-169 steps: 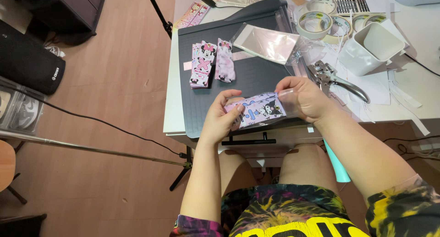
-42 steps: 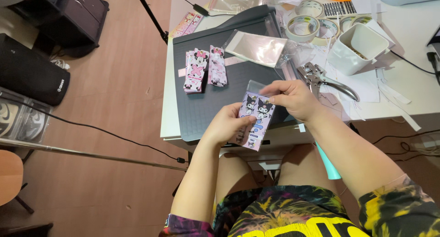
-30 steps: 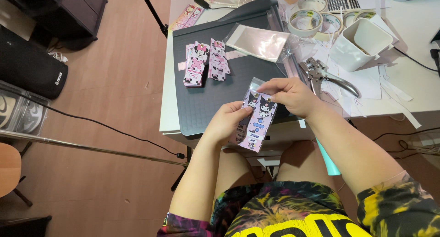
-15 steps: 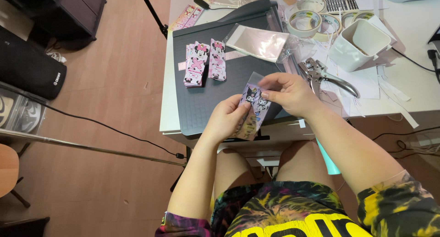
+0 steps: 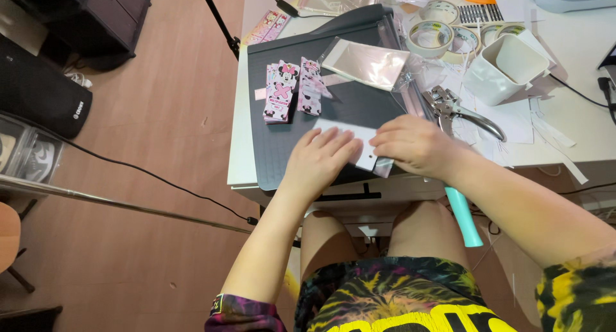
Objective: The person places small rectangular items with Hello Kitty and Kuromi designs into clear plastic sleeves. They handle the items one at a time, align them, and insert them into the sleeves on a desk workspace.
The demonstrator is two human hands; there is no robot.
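Hands pressed flat on a white card (image 5: 351,134), blank side up, lying on the dark cutting mat (image 5: 359,107) close to its near edge, toward the front edge of the desk (image 5: 239,159). Left hand (image 5: 319,160) spread palm down over the card's near-left end, fingers extended, not curled around anything. Right hand (image 5: 417,144) laid over the card's far-right end, fingers bent slightly downward, pinning rather than pinching; whether any fingertip hooks under the card's edge cannot be told from this view. Card's long axis running roughly left to right across the mat, slanting a little toward the near edge on the right, so each hand covers one end and only the middle strip shows bare between them. A thin pinkish edge peeking out below the card near the right hand, possibly a clear sleeve (image 5: 384,170), too little showing to be sure. Both hands equally on the card; neither noticeably nearer. Farther back on the mat, toward its left far corner, two small stacks of pink cartoon-printed cards (image 5: 280,92) standing well apart from the hands. Behind them a clear bag with a pale insert (image 5: 366,62), and off the mat's right edge a metal hole punch (image 5: 459,110), near the right hand but not touching. White square cup (image 5: 507,66) and tape rolls (image 5: 431,37) toward the desk's far right.
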